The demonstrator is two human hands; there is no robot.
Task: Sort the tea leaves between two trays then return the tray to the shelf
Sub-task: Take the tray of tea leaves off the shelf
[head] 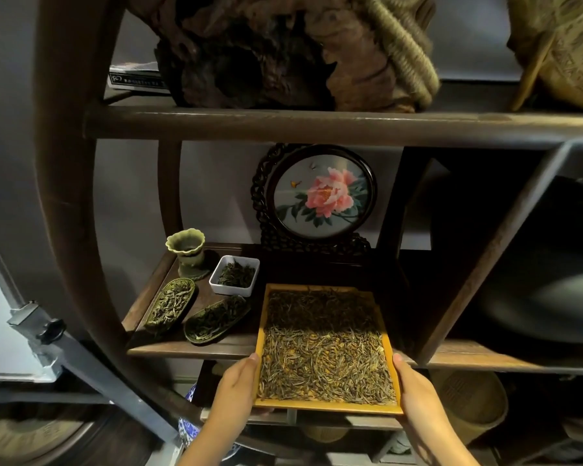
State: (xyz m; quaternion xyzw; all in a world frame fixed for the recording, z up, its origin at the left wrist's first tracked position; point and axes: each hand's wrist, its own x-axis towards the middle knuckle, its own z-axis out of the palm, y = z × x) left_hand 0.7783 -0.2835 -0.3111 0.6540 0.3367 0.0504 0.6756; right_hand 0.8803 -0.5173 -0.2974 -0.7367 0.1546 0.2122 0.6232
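A yellow rectangular tray [330,406] full of dry tea leaves [323,361] lies half on the dark wooden shelf [216,348], its near half sticking out past the front edge. My left hand [236,385] grips the tray's left side near the front corner, thumb on the rim. My right hand [414,391] grips the right side the same way. The far half of the tray is in shadow under the shelf above.
Left of the tray on the same shelf stand a white square dish of leaves [234,275], two leaf-shaped scoops of tea [170,304] [216,319] and a green cup [186,251]. A round peony screen [320,196] stands behind the tray. A slanted wooden post [485,257] rises on the right.
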